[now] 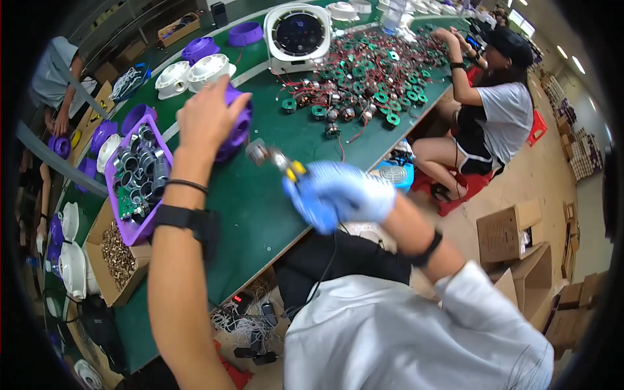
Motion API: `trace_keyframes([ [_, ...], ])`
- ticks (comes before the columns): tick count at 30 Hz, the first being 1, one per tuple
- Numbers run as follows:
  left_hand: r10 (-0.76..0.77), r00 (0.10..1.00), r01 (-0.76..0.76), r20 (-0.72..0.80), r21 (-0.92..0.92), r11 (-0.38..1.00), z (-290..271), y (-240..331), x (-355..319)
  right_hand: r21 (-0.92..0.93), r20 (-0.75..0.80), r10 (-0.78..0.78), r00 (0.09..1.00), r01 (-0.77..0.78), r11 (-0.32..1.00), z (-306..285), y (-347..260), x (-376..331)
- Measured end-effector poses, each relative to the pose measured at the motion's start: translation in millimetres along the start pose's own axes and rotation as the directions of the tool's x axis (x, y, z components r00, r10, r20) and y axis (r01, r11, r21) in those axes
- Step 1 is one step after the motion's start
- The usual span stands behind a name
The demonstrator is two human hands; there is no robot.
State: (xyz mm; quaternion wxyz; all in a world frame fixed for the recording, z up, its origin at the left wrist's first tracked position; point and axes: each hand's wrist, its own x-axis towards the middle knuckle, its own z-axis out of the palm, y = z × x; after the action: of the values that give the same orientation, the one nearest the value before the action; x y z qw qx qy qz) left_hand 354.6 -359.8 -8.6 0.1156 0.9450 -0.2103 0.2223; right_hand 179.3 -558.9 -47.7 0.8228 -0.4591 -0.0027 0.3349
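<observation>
At the green table (273, 195), centre of the frame, my left hand (207, 117) clamps down over a purple plastic housing (237, 127), fingers closed around its rounded top, pinning it to the surface; my right hand (344, 192), in a blue glove, is clenched on a yellow-handled tool (279, 161) whose metal tip points toward the housing's lower side; I judge the step wants the housing held dead still and the tip brought in square to it, without slipping onto the fingers just above; the housing looks glossy, ribbed along its edge, mostly hidden beneath my palm; at the left of the frame a purple tray (140, 179) holds grey rings and a green circuit board, a cardboard box (117, 260) of small brass parts below it; at upper right a co-worker (494, 104) sorts a heap of green and red wired coils (364, 75)
</observation>
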Motion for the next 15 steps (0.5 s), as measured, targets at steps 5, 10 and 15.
trace_keyframes([
  [5,0.126,0.992,-0.124,0.028,-0.063,0.99,-9,-33,-1,-0.464,-0.35,-0.234,0.907,0.049,0.885,11,-20,-81],
  [10,-0.004,0.996,0.012,0.09,-0.092,0.996,-8,-19,2,-0.939,-0.336,-0.68,0.652,-0.181,0.291,-46,-55,-90],
  [15,-0.047,0.994,0.05,0.1,-0.024,0.998,-15,-12,2,-0.859,-0.42,-0.725,0.546,-0.497,0.123,-81,-128,-94],
])
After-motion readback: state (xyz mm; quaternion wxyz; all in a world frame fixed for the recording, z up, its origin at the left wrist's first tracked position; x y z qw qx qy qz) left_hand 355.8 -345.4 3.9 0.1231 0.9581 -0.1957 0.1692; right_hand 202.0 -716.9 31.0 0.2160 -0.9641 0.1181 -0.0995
